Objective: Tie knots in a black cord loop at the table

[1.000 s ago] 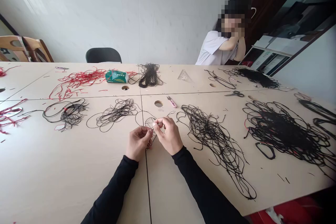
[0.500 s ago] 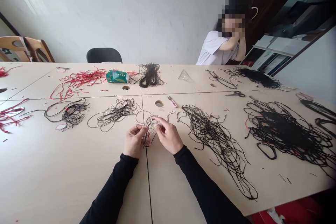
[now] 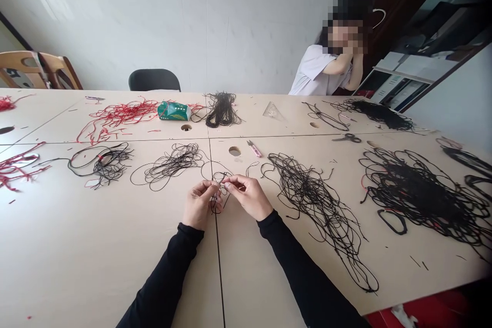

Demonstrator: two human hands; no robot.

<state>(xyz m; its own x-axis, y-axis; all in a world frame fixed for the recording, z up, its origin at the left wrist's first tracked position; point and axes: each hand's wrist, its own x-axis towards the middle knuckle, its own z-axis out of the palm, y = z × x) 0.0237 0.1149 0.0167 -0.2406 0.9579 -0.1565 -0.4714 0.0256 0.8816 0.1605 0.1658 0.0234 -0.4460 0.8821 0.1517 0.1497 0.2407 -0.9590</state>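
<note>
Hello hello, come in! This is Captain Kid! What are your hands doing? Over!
Left hand and right hand pinching thin black cord. Tangled cord pile right of right hand. Pink snips farther ahead. Over.

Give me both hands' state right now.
Left hand: closed, pinching a thin black cord.
Right hand: fingertips at the same cord; cannot tell if gripping.

I see a thin black cord [image 3: 221,176] twisted into small loose loops, pinched between the fingertips of my left hand [image 3: 199,205] and right hand [image 3: 246,196], its slack drooping below them.
</note>
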